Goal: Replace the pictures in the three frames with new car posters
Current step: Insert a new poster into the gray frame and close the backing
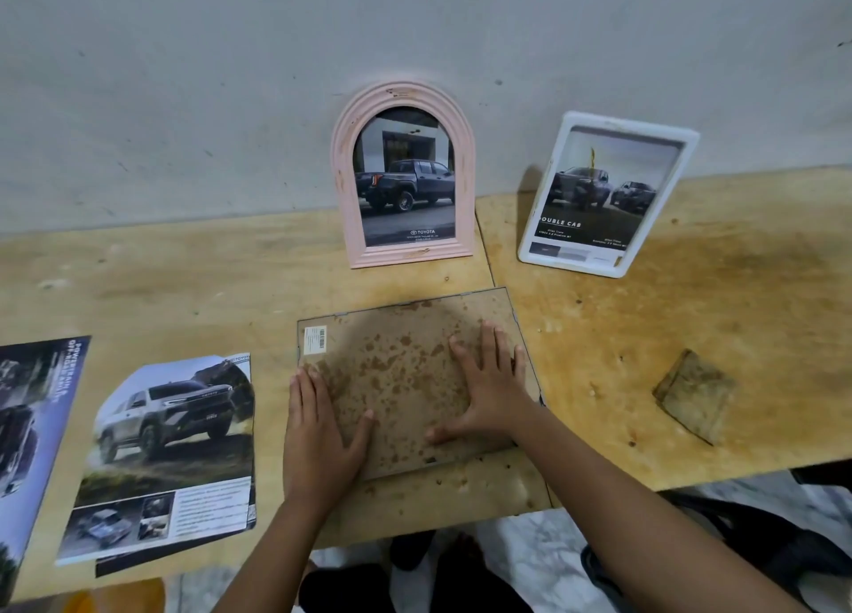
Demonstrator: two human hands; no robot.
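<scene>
Plywood table (pixel 184 280), mottled frame backing (pixel 396 373)

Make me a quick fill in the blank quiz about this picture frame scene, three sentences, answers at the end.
1. The arched frame against the wall is coloured ____.
2. Both hands, left hand and right hand, press flat on the ____ of the frame lying face down on the table.
3. The loose poster lies to the ____ of that frame.

Answers: pink; back; left
</scene>
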